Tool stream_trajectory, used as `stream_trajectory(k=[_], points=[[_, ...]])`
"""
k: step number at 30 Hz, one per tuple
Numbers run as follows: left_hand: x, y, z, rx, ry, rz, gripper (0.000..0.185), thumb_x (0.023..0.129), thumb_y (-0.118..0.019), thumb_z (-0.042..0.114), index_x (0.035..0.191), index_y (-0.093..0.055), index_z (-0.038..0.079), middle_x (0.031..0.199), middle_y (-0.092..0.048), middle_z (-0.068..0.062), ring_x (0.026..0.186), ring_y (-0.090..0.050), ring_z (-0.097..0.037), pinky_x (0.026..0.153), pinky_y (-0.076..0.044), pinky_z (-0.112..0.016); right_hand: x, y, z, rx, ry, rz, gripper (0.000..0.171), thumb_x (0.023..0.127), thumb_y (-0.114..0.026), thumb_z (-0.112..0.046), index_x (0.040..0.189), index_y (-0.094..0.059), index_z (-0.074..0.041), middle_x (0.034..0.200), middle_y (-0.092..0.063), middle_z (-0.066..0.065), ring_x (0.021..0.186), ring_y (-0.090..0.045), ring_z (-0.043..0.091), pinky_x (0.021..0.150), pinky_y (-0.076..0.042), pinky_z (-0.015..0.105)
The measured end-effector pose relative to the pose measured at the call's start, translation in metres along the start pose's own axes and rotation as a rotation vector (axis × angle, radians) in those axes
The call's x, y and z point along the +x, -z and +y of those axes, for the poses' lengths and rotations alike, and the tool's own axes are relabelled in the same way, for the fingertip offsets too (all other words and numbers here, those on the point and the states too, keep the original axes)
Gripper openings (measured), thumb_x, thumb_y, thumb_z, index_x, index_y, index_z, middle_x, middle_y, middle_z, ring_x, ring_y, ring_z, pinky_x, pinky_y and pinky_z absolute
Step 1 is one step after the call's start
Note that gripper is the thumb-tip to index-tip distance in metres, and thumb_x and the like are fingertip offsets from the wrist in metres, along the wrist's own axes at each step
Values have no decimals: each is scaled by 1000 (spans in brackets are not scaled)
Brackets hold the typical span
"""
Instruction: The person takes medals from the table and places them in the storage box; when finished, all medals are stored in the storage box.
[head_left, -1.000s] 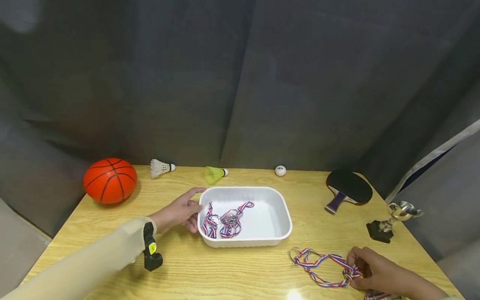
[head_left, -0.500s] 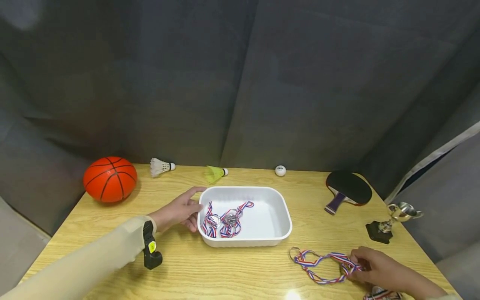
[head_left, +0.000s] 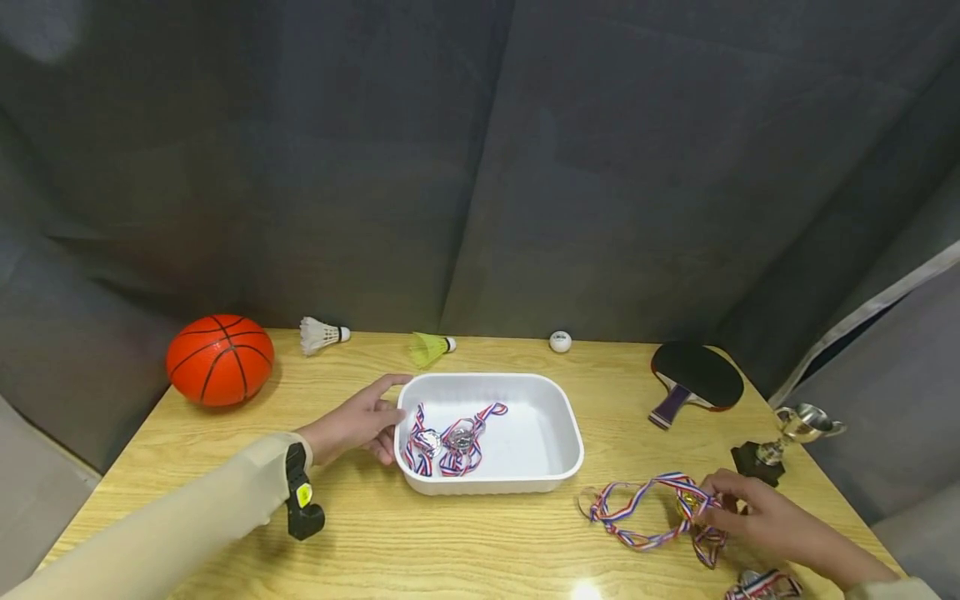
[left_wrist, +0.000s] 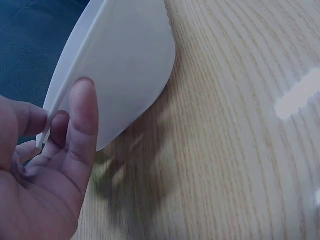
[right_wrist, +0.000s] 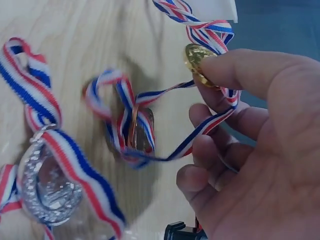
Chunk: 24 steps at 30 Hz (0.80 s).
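Observation:
In the head view my left hand (head_left: pixel 360 423) holds the left end of a white tray (head_left: pixel 536 429). The left wrist view shows its thumb and fingers on both sides of the tray's rim (left_wrist: pixel 75 65). Two silver medals (head_left: pixel 461 439) with striped ribbons lie inside, at the left. At the front right, my right hand (head_left: pixel 757 517) pinches a gold medal (right_wrist: pixel 196 60) between thumb and fingers. Its red, white and blue ribbon (head_left: pixel 637 533) stretches leftward. Below the fingers, a bundled ribbon (right_wrist: pixel 120 120) surrounds a copper-coloured disc seen edge-on. Another silver medal (right_wrist: pixel 50 185) lies nearby on the table.
A basketball (head_left: pixel 220 361) stands at the back left. Along the back are a white shuttlecock (head_left: pixel 321 335), a yellow shuttlecock (head_left: pixel 431 349) and a white ball (head_left: pixel 560 342). A table tennis bat (head_left: pixel 697 377) and a trophy cup (head_left: pixel 798 425) occupy the right side.
My right hand has risen slightly from the table with the gold medal, which now shows between its fingers. The ribbon has shifted with it. My left hand and the tray have stayed put.

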<state>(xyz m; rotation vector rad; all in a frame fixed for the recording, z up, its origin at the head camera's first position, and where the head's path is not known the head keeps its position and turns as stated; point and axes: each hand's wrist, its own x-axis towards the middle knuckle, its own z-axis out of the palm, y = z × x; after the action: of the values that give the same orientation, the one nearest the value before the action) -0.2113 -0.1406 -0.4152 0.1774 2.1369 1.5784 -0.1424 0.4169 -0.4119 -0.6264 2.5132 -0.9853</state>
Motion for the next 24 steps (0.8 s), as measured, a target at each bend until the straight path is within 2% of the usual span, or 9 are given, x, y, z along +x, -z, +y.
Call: stream_trajectory(k=[2, 4, 8, 14, 16, 19, 22, 24], points=[[0, 0, 0, 3, 3, 1, 63, 110, -47, 8, 166, -20, 20, 105, -66, -24, 68, -67, -16, 60, -65, -28, 0, 1, -3, 16, -26, 9, 9, 107, -55, -9, 102, -60, -3, 88, -56, -9, 73, -52, 7, 54, -37, 28], [0, 0, 0, 5, 4, 1, 63, 110, -47, 8, 166, -21, 20, 106, -66, -23, 68, -67, -16, 61, -65, -28, 1, 2, -5, 57, -46, 5, 11, 108, -55, -10, 103, -60, -1, 87, -61, -6, 75, -58, 10, 56, -44, 28], [0, 0, 0, 5, 2, 0, 63, 110, -47, 8, 166, -21, 20, 106, -67, -23, 68, -67, -16, 61, -65, -28, 5, 2, -6, 165, -38, -24, 15, 109, -53, -8, 107, -60, 5, 90, -68, 0, 78, -65, 15, 63, -55, 30], [0, 0, 0, 0, -3, 1, 63, 110, -47, 8, 166, -21, 20, 106, -67, -23, 68, -67, -16, 60, -64, -28, 13, -5, 2, 220, 8, -1, 15, 107, -54, -3, 109, -59, 10, 96, -75, -3, 83, -67, 2, 64, -59, 28], [0, 0, 0, -1, -4, 1, 63, 110, -47, 8, 166, -21, 20, 105, -66, -23, 68, -67, -16, 60, -64, -28, 16, -8, 4, 204, 18, 21, 13, 106, -55, -3, 108, -60, 9, 95, -75, -5, 82, -66, 0, 61, -57, 27], [-1, 0, 0, 2, -4, 4, 63, 110, -47, 9, 166, -21, 20, 105, -66, -23, 68, -67, -16, 60, -64, -28, 20, -12, 5, 194, 8, 46, 13, 105, -56, -4, 107, -59, 9, 88, -69, -6, 70, -60, 5, 53, -51, 30], [-1, 0, 0, 6, -1, 6, 63, 110, -48, 9, 166, -21, 20, 105, -66, -23, 68, -67, -17, 61, -64, -28, 23, -14, 6, 198, -8, 67, 17, 105, -58, -6, 111, -57, 10, 81, -63, -4, 61, -53, 15, 49, -44, 34], [-1, -1, 0, 7, 1, 7, 63, 110, -48, 10, 166, -21, 21, 106, -67, -22, 69, -67, -17, 61, -65, -29, 24, -15, 6, 222, -8, 69, 22, 106, -58, -6, 115, -53, 13, 77, -61, -1, 58, -50, 22, 48, -44, 36]])
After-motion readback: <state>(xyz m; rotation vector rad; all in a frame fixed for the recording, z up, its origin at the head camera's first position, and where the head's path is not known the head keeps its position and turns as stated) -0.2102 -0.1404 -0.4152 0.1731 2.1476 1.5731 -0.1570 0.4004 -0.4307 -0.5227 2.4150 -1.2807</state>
